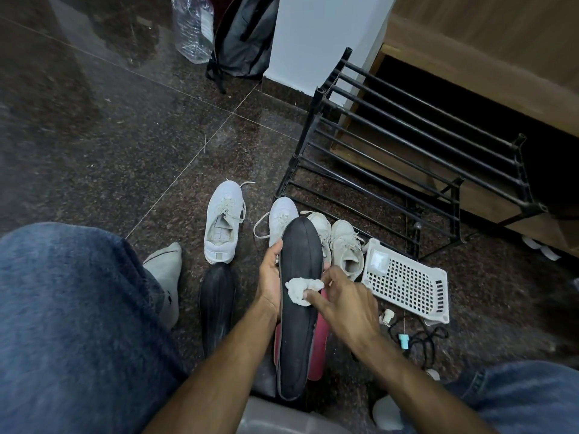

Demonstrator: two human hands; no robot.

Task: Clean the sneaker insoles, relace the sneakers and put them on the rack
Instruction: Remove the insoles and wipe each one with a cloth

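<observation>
While seated, view down to the floor (131, 126): my knees in jeans frame the work area.
Left hand (270, 281): fingers wrapped around the left edge of the black insole (297, 327), gripping it with its toe end pointing away from me.
Right hand (347, 303): fingers pinching a crumpled white wipe (300, 291), pressed flat on the upper half of the held insole.
Second insole (217, 311): black, lying on the floor just left of my left forearm.
White sneaker (224, 222): on the floor beyond the second insole, toe away from me, laces loose.
Other white sneaker (282, 216): partly hidden behind the held insole's toe end.
Cream sneakers (343, 242): a pair, just right of the held insole.
Rack (407, 145): black metal bars, standing on the floor beyond the sneakers, against a wooden cabinet.
White basket (407, 281): perforated plastic, on the floor near the rack's front edge.
</observation>
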